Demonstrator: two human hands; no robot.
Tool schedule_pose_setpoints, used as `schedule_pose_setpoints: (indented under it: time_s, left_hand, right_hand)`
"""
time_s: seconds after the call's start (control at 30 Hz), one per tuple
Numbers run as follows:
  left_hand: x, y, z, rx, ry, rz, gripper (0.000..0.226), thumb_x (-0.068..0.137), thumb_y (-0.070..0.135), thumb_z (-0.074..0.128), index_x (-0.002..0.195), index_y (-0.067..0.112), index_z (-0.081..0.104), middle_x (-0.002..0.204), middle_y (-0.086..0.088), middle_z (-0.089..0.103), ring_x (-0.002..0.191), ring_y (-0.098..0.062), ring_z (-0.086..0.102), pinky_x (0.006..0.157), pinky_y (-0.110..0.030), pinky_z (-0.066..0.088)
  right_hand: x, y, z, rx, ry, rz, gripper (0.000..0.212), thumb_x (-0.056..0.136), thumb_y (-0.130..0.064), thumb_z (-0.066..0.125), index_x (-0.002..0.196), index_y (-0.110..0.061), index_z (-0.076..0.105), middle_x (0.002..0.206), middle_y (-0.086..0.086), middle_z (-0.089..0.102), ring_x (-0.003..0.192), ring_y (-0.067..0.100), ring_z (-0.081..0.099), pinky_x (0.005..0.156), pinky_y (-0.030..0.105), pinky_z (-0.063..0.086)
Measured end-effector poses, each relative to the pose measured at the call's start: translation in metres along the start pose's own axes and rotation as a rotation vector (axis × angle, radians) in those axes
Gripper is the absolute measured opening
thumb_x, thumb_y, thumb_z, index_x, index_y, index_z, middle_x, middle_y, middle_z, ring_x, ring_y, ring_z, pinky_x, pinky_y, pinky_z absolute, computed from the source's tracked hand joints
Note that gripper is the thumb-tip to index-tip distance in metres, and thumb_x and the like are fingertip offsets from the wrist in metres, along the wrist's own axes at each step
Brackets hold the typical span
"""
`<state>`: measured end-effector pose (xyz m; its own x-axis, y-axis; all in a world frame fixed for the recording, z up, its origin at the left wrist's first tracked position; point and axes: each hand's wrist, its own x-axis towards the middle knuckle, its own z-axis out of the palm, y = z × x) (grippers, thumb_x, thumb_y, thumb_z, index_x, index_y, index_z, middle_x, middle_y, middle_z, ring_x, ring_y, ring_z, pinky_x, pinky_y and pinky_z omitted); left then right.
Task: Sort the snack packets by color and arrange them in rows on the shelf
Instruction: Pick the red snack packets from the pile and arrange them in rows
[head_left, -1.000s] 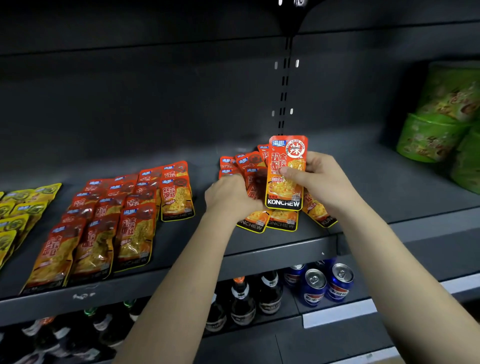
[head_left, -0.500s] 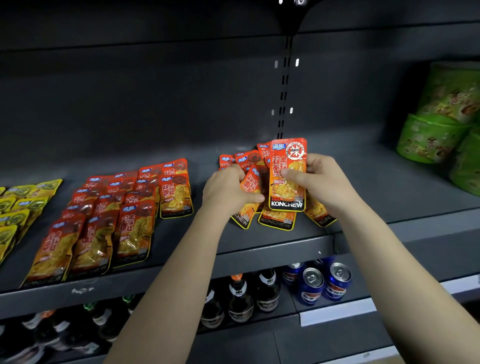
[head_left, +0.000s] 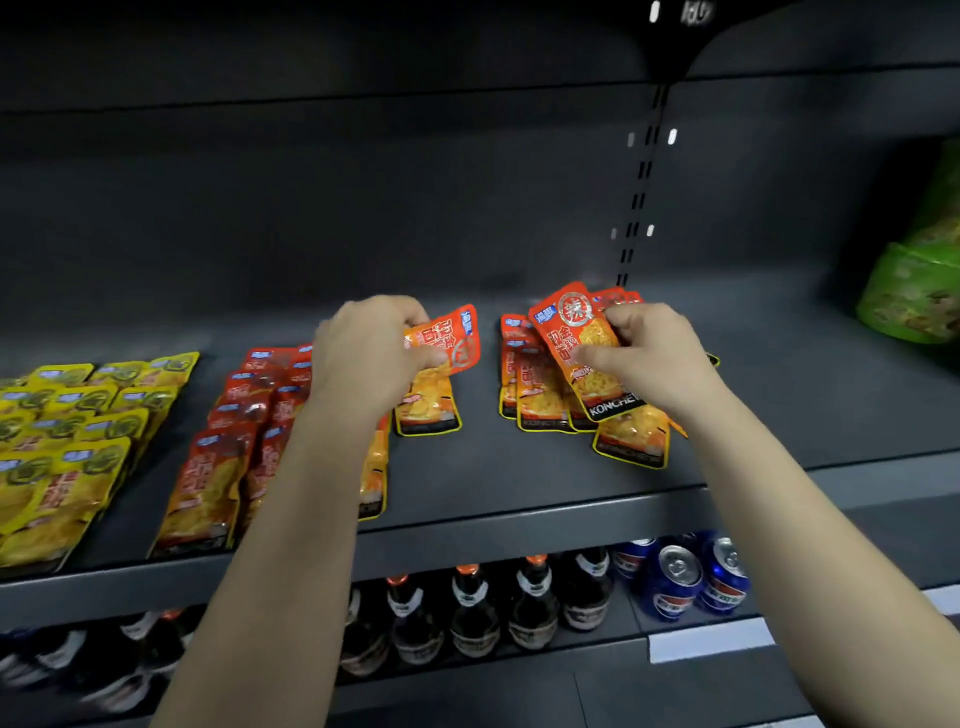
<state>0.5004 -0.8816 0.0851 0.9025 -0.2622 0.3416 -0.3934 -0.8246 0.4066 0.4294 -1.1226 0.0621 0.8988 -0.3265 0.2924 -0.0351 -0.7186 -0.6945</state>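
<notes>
My left hand (head_left: 371, 353) pinches an orange snack packet (head_left: 451, 338), lifted and tilted above the right end of the red-orange rows (head_left: 234, 441). My right hand (head_left: 644, 358) holds another orange packet (head_left: 576, 343) upright over a loose pile of orange packets (head_left: 535, 389) on the dark shelf (head_left: 519, 467). Yellow packets (head_left: 67, 426) lie in rows at the far left. One orange packet (head_left: 428, 410) lies flat just under my left hand.
Green snack tubs (head_left: 914, 291) stand at the shelf's right end. Below the shelf stand dark bottles (head_left: 472, 613) and blue cans (head_left: 680, 577). A slotted upright (head_left: 639, 197) runs up the back wall. Bare shelf lies between the pile and the tubs.
My left hand has pulled one orange packet out of the pile and carried it left toward the red-orange rows. My right hand keeps its packet, now tilted. The camera has moved closer.
</notes>
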Motion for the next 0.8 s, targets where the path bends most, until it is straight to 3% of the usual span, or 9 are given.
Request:
schedule_pose_setpoints:
  time_s: [0.13,0.3,0.53,0.63,0.8]
  left_hand:
    - [-0.006,-0.029,-0.020,0.012,0.029,-0.025,0.021,0.075,0.041,0.078,0.079,0.029,0.061,0.089,0.005,0.069,0.092,-0.023,0.061,0.084,-0.042,0.046]
    - [-0.013,-0.062,-0.032,0.024,0.028,-0.067,0.021,0.076,0.042,0.077,0.087,0.028,0.065,0.097,0.003,0.071,0.100,-0.024,0.061,0.087,-0.042,0.046]
    - [-0.020,-0.095,-0.042,0.025,0.015,-0.090,0.032,0.077,0.041,0.077,0.104,0.023,0.070,0.111,-0.001,0.070,0.110,-0.027,0.059,0.093,-0.044,0.045]
    - [-0.021,-0.104,-0.047,0.027,0.017,-0.084,0.032,0.077,0.041,0.076,0.104,0.024,0.069,0.111,-0.001,0.070,0.109,-0.027,0.060,0.093,-0.045,0.045]
    - [-0.020,-0.116,-0.049,-0.004,0.022,-0.090,0.030,0.077,0.043,0.076,0.100,0.024,0.069,0.107,0.001,0.071,0.103,-0.025,0.062,0.093,-0.047,0.046]
  right_hand:
    - [-0.001,-0.020,0.019,-0.067,-0.037,-0.016,0.025,0.076,-0.024,0.077,0.061,-0.017,0.059,0.055,-0.003,0.051,0.054,0.014,0.047,0.052,0.025,0.034]
    - [-0.001,-0.036,0.045,-0.083,-0.080,-0.034,0.017,0.076,-0.024,0.076,0.071,-0.011,0.067,0.070,0.010,0.065,0.067,0.024,0.060,0.062,0.033,0.044]
    - [-0.004,-0.059,0.075,-0.056,-0.135,0.005,0.020,0.079,-0.021,0.074,0.063,-0.021,0.061,0.063,-0.002,0.061,0.060,0.013,0.055,0.061,0.030,0.042]
    - [-0.007,-0.069,0.084,-0.075,-0.151,-0.005,0.018,0.080,-0.022,0.074,0.066,-0.024,0.062,0.064,-0.008,0.061,0.060,0.009,0.056,0.055,0.024,0.039]
    - [-0.009,-0.074,0.100,0.063,-0.155,0.050,0.018,0.079,-0.019,0.076,0.068,-0.021,0.062,0.055,-0.016,0.060,0.055,0.002,0.055,0.060,0.027,0.043]
